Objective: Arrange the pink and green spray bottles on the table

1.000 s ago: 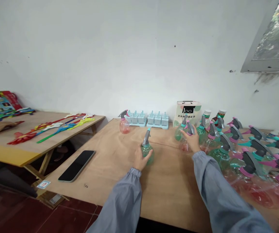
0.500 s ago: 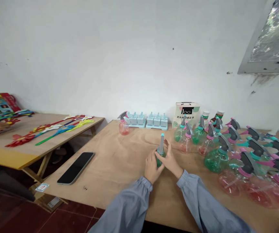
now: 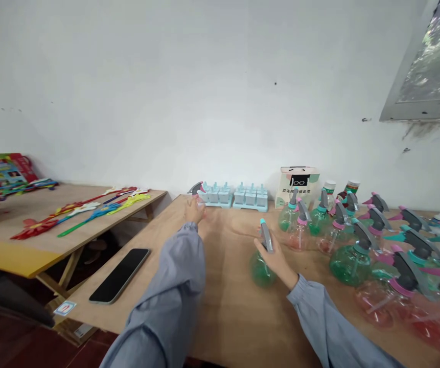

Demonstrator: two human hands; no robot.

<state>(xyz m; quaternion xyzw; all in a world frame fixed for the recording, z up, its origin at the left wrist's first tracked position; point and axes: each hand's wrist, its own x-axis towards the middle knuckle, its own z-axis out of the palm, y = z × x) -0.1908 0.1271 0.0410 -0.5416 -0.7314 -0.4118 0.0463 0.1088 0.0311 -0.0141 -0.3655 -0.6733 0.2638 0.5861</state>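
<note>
On the plywood table (image 3: pixel 227 312), the right hand (image 3: pixel 277 258) clasps a green sprayer (image 3: pixel 262 266) by its neck, while the left hand (image 3: pixel 193 210) closes around a pink sprayer (image 3: pixel 198 197) farther back.

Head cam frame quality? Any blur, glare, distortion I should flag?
Head view: soft, even light, no hard shadows on the table. Left hand at the pink spray bottle is slightly smeared; right hand on the green spray bottle reads sharper. Bottles at the right edge are stretched and blurred by wide-angle distortion. Mild sheen on the phone.
</note>
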